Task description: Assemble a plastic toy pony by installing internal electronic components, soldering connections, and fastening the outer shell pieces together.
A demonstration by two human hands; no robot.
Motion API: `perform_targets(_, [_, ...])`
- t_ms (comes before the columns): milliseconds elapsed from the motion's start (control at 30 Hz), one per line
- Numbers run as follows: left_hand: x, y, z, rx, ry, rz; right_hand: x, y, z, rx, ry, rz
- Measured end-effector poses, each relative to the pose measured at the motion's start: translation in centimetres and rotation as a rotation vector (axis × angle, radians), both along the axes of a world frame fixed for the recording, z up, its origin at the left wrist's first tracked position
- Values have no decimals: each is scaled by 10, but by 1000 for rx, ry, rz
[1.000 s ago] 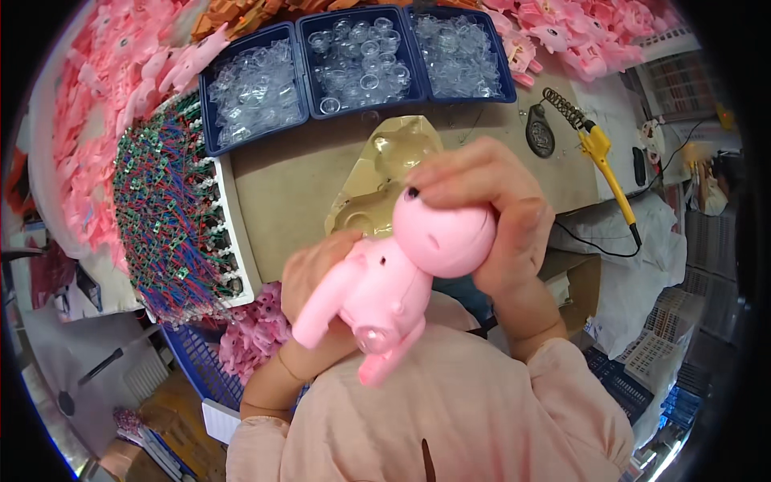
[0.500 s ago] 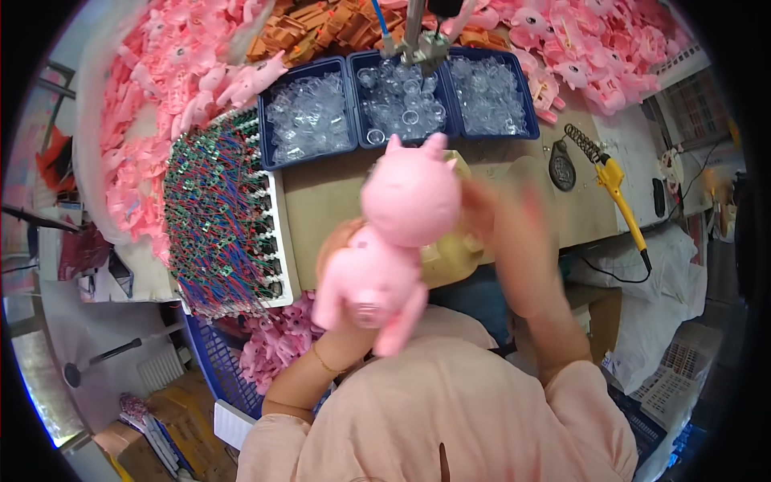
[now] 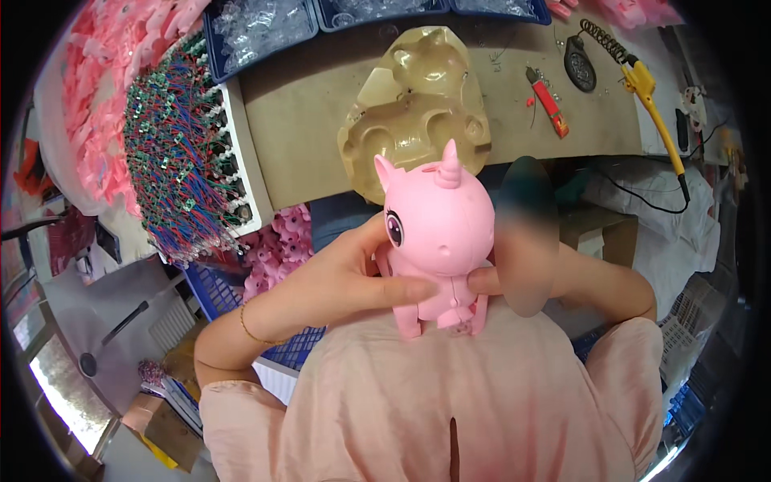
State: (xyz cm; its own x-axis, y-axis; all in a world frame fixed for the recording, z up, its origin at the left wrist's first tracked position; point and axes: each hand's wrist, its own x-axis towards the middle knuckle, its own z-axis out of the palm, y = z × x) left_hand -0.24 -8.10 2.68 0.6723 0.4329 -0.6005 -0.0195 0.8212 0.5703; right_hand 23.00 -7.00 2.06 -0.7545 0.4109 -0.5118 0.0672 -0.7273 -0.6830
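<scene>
So there's a pink unicorn toy (image 3: pixel 446 221) held up right in front of the person's chest, between the near edge of the table (image 3: pixel 297 136) and their pale pink top (image 3: pixel 385 394). Both hands are on it. The left hand (image 3: pixel 361 273) is wrapped around its side, thumb lying across the toy's front, with a thin bracelet (image 3: pixel 249 325) on that wrist. The right hand (image 3: pixel 518 269) is grasping the other side, thumb tip pressed near the front seam, but a blurry oval patch covers most of it, so I can't make out the other fingers.

The horn points up, the legs hang down, and one big purple eye shows on the left.

Just past it on the table sits a yellowish molded block (image 3: pixel 401 104) with rounded hollows. Behind that are navy trays (image 3: pixel 269 58) full of clear plastic bits (image 3: pixel 265 28). Over on the left, a white tray (image 3: pixel 248 161) holds a tangle of wired circuit boards (image 3: pixel 173 153), and below it there's a blue basket (image 3: pixel 213 289) with small pink figures (image 3: pixel 277 249). On the right: a small red tool (image 3: pixel 548 104) and a yellow soldering iron (image 3: pixel 662 120) in its coil holder (image 3: pixel 602 36).
</scene>
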Motion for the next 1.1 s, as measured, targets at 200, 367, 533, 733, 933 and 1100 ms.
perform_targets(200, [5, -5, -2, -132, 17, -46, 0, -3, 5, -116, -32, 23])
perform_targets(367, [0, -11, 4, -4, -26, 38, -3, -5, 16, -54, -53, 39])
perform_targets(533, [-2, 11, 24, 834, 181, 40, -15, 14, 33, 640, -101, -134])
perform_targets(733, [18, -13, 0, 1504, 223, 484, -51, 9, -5, 1920, -460, -553])
perform_targets(933, [-87, -48, 33, 675, 195, 517, -37, 20, 13, 1756, -359, -110])
perform_targets(1100, [-178, -98, 20, 1091, 996, -170, -26, 36, -16, 1451, -482, -140])
